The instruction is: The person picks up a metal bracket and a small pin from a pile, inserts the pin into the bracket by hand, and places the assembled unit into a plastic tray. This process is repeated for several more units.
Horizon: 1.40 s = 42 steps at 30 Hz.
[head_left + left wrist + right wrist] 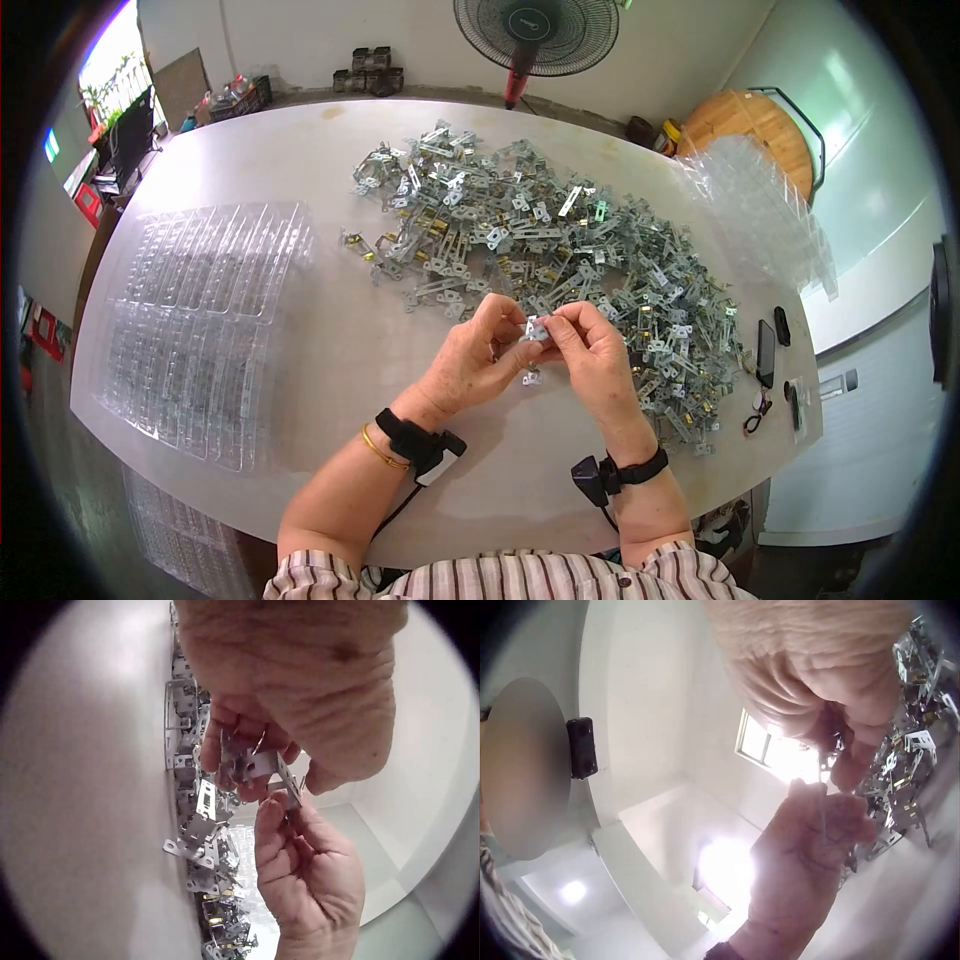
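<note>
Both hands meet over the near side of a heap of small metal brackets (540,235). The left hand (470,355) has its fingers curled round metal pieces, seen in the left wrist view as a bracket (262,763) across the fingers. The right hand (600,370) pinches a metal part (536,328) between thumb and fingers, against the left fingertips. Another small metal piece (531,378) shows just below the hands. In the right wrist view the fingers largely hide the parts.
Clear plastic trays (200,330) lie at the left of the table (330,400), with more clear plastic sheets (765,205) at the back right. A phone (766,352) and small tools (757,412) lie at the right edge. A fan (530,25) stands beyond the table.
</note>
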Each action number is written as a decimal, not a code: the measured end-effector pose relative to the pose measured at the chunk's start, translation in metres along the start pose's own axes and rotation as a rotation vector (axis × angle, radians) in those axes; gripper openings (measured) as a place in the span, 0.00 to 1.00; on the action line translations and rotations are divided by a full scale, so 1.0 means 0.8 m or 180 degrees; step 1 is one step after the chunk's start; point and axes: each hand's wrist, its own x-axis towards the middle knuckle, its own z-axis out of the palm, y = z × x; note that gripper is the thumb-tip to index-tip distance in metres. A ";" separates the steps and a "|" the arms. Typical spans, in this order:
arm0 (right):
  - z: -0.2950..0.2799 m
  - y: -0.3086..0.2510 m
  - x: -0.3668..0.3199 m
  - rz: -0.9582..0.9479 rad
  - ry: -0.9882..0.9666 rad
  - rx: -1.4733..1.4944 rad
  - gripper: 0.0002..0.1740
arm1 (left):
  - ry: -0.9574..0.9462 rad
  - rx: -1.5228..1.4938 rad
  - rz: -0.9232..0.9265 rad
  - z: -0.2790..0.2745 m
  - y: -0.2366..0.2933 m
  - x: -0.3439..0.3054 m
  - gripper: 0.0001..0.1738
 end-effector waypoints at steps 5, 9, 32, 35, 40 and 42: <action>0.000 -0.005 -0.001 -0.0176 0.0273 0.0174 0.09 | -0.0069 -0.0482 -0.0117 -0.006 -0.008 0.001 0.18; -0.003 -0.007 0.000 -0.0327 0.0367 0.0146 0.09 | -0.0638 -0.1367 -0.0735 -0.011 -0.012 0.002 0.23; 0.013 -0.016 -0.012 -0.1124 0.0780 -0.1705 0.04 | -0.0235 -0.1757 -0.0529 -0.011 -0.023 0.007 0.17; 0.014 -0.016 -0.015 -0.1058 0.0686 -0.1871 0.04 | -0.0193 -0.1682 -0.0586 -0.012 -0.020 0.007 0.17; 0.016 -0.022 -0.017 -0.0957 0.0631 -0.1935 0.04 | -0.0171 -0.1500 -0.0426 -0.009 -0.026 0.006 0.15; 0.016 -0.023 -0.017 -0.0854 0.0716 -0.1887 0.04 | -0.0330 -0.1230 -0.0425 -0.009 -0.032 0.005 0.16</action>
